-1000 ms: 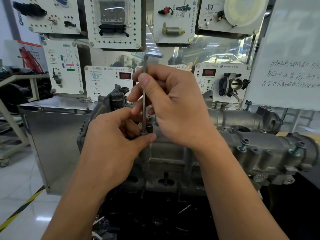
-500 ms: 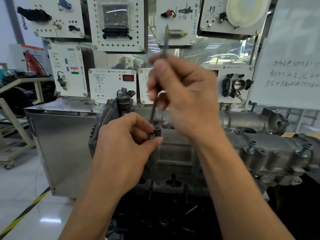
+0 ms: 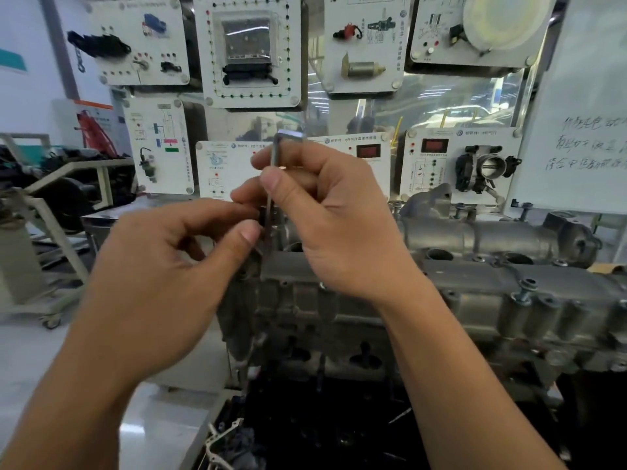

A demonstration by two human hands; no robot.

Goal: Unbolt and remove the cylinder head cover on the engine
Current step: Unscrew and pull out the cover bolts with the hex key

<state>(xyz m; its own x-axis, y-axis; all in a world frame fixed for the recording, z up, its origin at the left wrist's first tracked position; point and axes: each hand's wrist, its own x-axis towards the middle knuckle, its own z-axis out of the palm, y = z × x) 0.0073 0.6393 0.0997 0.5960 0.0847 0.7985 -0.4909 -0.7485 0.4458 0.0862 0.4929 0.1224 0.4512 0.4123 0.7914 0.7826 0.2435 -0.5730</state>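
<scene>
As right hand (image 3: 339, 225) pinches key (image 3: 274, 154), cover (image 3: 475, 293) below

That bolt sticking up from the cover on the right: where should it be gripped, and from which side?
Probably pinch the raised bolt by its flanged head, coming from above. The head stands clear of the cylinder head cover with bare shank showing beneath, so fingertips can close round it; lower down, neighbouring bosses crowd the sides.

Bright even light, edges bowed, perhaps motion-softened
</scene>
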